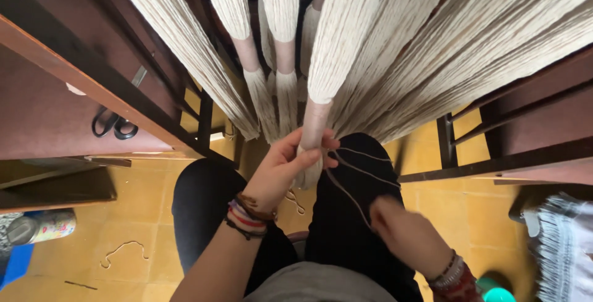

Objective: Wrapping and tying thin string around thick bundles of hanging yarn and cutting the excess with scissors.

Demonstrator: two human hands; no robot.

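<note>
Fingers (309, 154) of the left hand (281, 169) pinch the soft cotton tassel (314, 132) below its pink wrapping (best hold); right hand (404, 231) blurred, grip unclear.

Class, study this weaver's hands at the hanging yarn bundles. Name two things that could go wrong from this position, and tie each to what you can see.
1. The left hand grips only one wrapped bundle; the thin threads running to the blurred, moving right hand look taut and might snap or tangle.
2. Neighbouring bundles hang close by, so stray strands could get caught up in the wrong one.
</note>
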